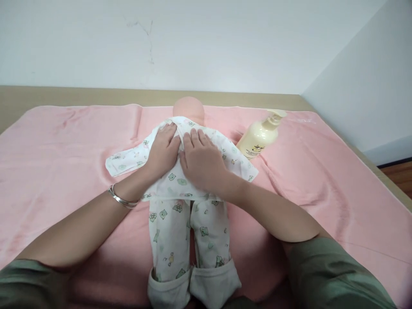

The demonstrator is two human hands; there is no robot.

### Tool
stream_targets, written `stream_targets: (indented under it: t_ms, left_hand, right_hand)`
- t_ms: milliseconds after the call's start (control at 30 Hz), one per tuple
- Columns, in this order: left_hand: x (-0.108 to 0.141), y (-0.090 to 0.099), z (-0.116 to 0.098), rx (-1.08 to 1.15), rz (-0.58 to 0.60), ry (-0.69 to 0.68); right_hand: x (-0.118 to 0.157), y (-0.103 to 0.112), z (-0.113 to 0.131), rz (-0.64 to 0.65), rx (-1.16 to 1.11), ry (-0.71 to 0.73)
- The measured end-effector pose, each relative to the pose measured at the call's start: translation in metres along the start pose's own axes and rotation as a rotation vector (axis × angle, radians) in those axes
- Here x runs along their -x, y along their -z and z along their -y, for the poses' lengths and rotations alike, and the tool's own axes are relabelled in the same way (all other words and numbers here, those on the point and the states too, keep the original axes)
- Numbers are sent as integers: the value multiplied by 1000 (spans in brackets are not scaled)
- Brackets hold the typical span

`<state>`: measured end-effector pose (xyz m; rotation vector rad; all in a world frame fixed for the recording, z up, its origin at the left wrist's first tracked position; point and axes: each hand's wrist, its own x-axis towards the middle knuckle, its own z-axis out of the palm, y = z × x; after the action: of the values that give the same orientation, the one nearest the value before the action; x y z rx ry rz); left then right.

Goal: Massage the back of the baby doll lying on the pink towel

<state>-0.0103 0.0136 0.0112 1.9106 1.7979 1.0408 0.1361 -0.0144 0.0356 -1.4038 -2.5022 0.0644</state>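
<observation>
A baby doll lies on a pink blanket, its bald head at the far end. It is dressed in a white printed top and matching pants with turned-up cuffs. My left hand rests flat on the left side of the top's chest, fingers extended. On the right side of the chest lies my right hand, also flat, fingers slightly apart. The two hands nearly meet at the middle of the top. The doll's face does not show.
A cream pump bottle leans at the right, beside the doll's sleeve. The pink blanket covers most of a wooden surface. A white wall rises behind, with another wall at the right.
</observation>
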Motion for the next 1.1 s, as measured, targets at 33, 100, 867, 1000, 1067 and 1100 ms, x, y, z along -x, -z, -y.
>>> stream_targets:
  t_ms: [33,100,867,1000,1067,1100]
  left_hand:
    - [3,0,-2,-26,4,3]
    - [12,1,-10,-82,12,11]
    - [31,-1,-19,-138,40,-101]
    - [17,3,-16,-71,76,-74]
    - [9,7,-14,-34,82,-93]
    - [7,8,-14,-23,83,-96]
  right_hand:
    - [-5,0,-4,14,-23,4]
    - [-18,0,-15,46,-86,-24]
    - [-33,7,-24,76,-119,-248]
    - [-9,11,-6,98,3,-133]
    - [-1,15,-1,131,30,-62]
    - [0,16,-1,135,24,-39]
